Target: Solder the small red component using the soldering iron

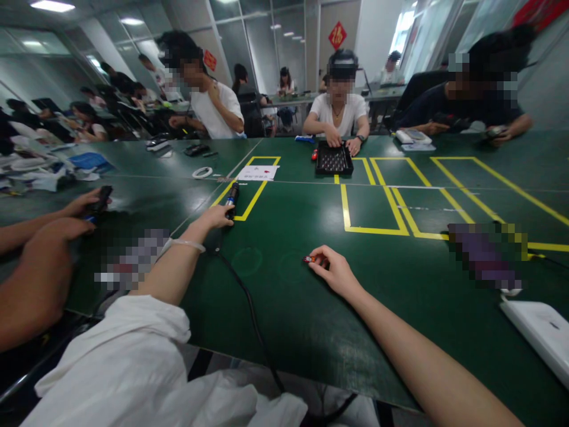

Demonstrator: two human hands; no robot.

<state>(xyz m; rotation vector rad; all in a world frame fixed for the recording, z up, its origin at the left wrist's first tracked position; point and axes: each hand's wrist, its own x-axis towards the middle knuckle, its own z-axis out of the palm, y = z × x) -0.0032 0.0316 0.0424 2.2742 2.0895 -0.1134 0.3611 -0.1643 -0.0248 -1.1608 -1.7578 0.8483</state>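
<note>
My left hand (219, 217) reaches out to the yellow-taped rectangle. Its fingers are closed on the near end of a dark cylinder with a blue band, which looks like a flashlight (233, 194). The far end of the flashlight points away from me. My right hand (333, 268) is low over the green table (284, 320), its fingers pinched on a small red and orange piece (308, 260). The piece's tip shows past the fingertips, but its kind is too small to tell. Beyond the flashlight lies a white paper sheet (258, 172).
A black cable (249, 296) runs between my arms to the table edge. A white device (540, 329) and a blurred-out phone-like thing (484, 255) lie at right. Opposite, a person's hands work over a black tray (333, 166). Another person's hands (84, 204) are close at left.
</note>
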